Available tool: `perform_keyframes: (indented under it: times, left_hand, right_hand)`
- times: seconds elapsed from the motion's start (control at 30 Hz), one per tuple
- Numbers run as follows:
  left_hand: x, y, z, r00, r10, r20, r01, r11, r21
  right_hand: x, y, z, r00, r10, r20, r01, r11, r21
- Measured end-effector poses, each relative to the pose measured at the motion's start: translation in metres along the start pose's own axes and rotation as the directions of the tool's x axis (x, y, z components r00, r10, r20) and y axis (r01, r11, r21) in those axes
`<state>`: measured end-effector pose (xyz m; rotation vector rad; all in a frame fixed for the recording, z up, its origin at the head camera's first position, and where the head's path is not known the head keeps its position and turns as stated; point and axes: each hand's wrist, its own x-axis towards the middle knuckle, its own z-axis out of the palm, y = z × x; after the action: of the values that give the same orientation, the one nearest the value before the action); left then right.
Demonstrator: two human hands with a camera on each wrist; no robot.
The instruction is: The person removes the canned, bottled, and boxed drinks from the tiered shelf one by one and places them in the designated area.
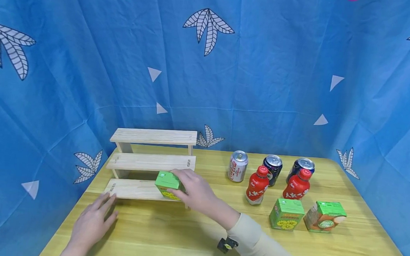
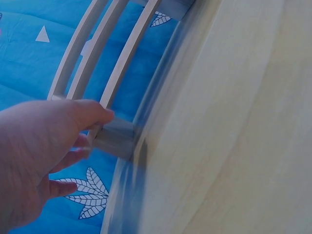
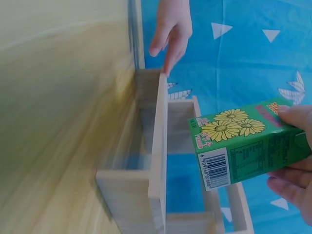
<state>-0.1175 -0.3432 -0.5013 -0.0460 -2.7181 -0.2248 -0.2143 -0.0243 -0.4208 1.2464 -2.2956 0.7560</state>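
Note:
My right hand (image 1: 197,192) grips a green drink carton (image 3: 239,139) printed with yellow flowers, thumb on one side and fingers on the other. The right wrist view shows this carton a little apart from the lowest board (image 3: 160,141) of a three-tier wooden shelf (image 1: 150,162). In the head view it overlaps that board's right half. My left hand (image 1: 91,221) is at the shelf's left front corner, its fingertips touching the end of the lowest board (image 2: 127,58). Its fingers are fairly straight, and none of them curls round the wood.
To the right stand a second green flower carton (image 1: 287,214), a green-and-brown carton (image 1: 326,217), two red bottles (image 1: 258,185), a silver cola can (image 1: 238,166) and two dark cans (image 1: 272,167). A blue curtain (image 1: 265,69) surrounds the wooden table (image 1: 156,234).

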Motion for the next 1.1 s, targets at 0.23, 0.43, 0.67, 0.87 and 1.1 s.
perform_keyframes:
  times: [0.23,0.43,0.67,0.87,1.1]
  left_hand:
    - [0.0,0.001,-0.001,1.0,-0.007,0.016,0.007,1.0,-0.002]
    - [-0.001,0.0,0.0,1.0,0.007,-0.002,-0.007,1.0,0.0]
    - [-0.001,-0.001,0.002,1.0,0.012,-0.009,-0.012,1.0,-0.006]
    - [-0.001,-0.001,0.002,0.999,0.027,-0.024,-0.027,1.0,-0.004]
    - [-0.001,-0.001,0.001,1.0,0.021,-0.02,-0.021,1.0,-0.004]
  right_hand:
    - [-0.014,0.013,-0.017,0.999,-0.011,-0.038,0.012,1.0,0.013]
    - [-0.025,0.02,-0.029,0.999,0.008,-0.034,-0.008,1.0,-0.004]
    - [-0.038,0.024,-0.043,1.0,0.022,-0.02,-0.023,0.998,-0.064]
    - [-0.05,0.032,-0.052,1.0,0.018,-0.016,-0.02,0.994,-0.104]
    - [-0.062,0.038,-0.055,0.999,0.043,0.005,-0.042,0.992,-0.121]
